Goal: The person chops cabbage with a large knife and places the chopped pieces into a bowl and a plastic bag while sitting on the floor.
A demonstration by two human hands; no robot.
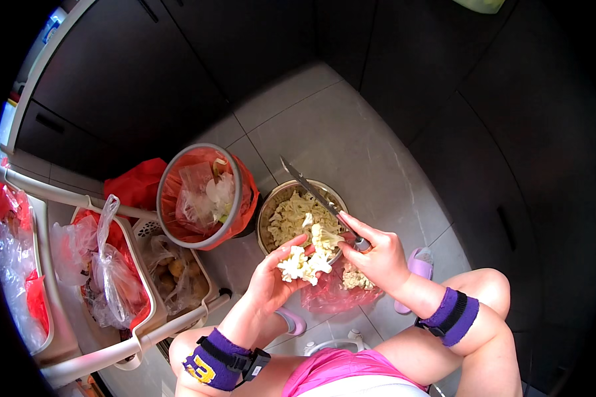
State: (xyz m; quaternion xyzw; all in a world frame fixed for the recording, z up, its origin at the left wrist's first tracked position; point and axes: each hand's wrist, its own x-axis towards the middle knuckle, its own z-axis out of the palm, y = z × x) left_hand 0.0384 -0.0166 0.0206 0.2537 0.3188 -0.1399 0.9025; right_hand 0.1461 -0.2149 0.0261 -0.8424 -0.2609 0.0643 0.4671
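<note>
My left hand (273, 278) cradles cauliflower florets (303, 264) in its palm and fingers. In my right hand (375, 248) is a knife (313, 190), its blade slanting up and left over the bowl. A cauliflower piece (325, 239) lies between the two hands, near my right fingertips; which hand bears it I cannot tell. Below them on the floor stands a metal bowl (264, 226) holding many cut florets (293, 216). Close by the bowl, partly under my right hand, a pink plastic bag (328, 297) has more cauliflower (356, 278) on it.
A lined trash bin (237, 183) with plastic waste stands left of the bowl, a red bag (136, 181) behind it. Farther left, a rack (144, 340) bears baskets with bagged goods and potatoes (176, 268). Dark cabinets (129, 64) border the tiled floor (328, 129).
</note>
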